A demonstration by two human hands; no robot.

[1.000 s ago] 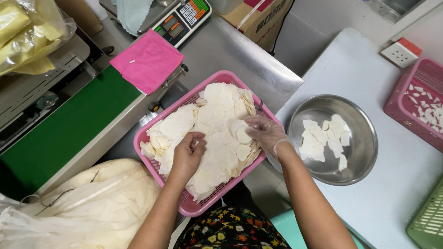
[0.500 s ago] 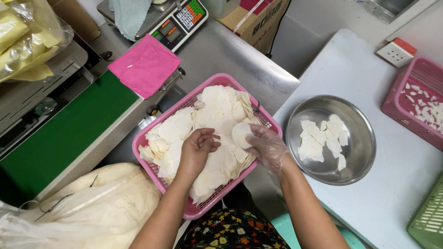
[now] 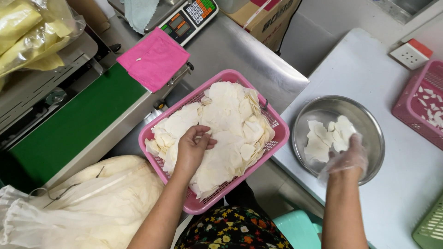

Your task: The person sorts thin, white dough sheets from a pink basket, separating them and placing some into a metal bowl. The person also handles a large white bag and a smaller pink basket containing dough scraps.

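Note:
A pink plastic basket [image 3: 159,171] sits in front of me, heaped with thin pale slices [image 3: 230,115]. My left hand [image 3: 194,150], bare, rests on the heap with its fingers curled into the slices. My right hand [image 3: 347,157], in a clear plastic glove, hovers over the near rim of a round steel bowl [image 3: 369,122] on the white table. The bowl holds a small pile of the same pale slices [image 3: 330,136]. Whether the right hand still holds a slice cannot be made out.
A green conveyor belt [image 3: 69,133] runs to the left, with a pink cloth [image 3: 154,57] and a digital scale [image 3: 187,18] beyond it. A clear bag of pale slices [image 3: 92,203] lies at lower left. Another pink basket [image 3: 417,103] and a wall socket [image 3: 410,53] are at right.
My right hand has moved from the pink basket across to the steel bowl. My left hand has stayed on the heap, shifting slightly.

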